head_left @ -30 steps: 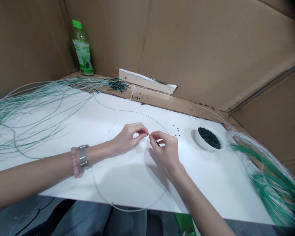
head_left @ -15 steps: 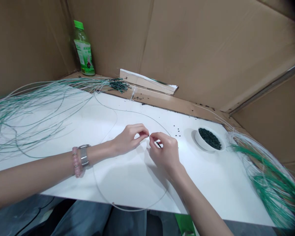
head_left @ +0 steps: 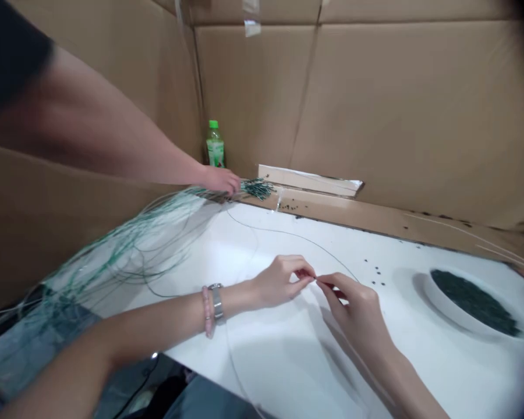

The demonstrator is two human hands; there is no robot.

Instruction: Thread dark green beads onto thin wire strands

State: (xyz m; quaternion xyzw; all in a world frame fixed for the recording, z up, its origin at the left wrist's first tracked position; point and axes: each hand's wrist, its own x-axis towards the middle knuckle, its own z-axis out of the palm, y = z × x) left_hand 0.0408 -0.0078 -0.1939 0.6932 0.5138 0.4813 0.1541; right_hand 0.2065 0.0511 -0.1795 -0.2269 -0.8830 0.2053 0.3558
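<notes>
My left hand [head_left: 283,281], with a watch [head_left: 217,304] and pink bead bracelet [head_left: 207,311] at the wrist, pinches thumb against forefinger. What sits in that pinch is too small to make out. Tip to tip with it, my right hand [head_left: 353,302] is closed in a pinch on a thin cord; a tiny dark spot shows where the fingertips meet. One dark thin cord [head_left: 283,231] curves across the white board from the back left to behind my right hand. A pale cord [head_left: 232,361] hangs in a curve below my left wrist.
A white bowl [head_left: 436,299] of dark green beads stands at right, loose beads [head_left: 378,270] beside it. Another person's hand [head_left: 220,179] rests at a bundle of green and white strands [head_left: 135,244] with beaded ends [head_left: 257,188]. Behind are a green bottle [head_left: 215,148] and cardboard walls [head_left: 397,116].
Another person's arm has come in from the left, its hand reaching the strand bundle. The view has shifted, and the left strands hang nearer the board's edge. My hands keep their pinch together.
</notes>
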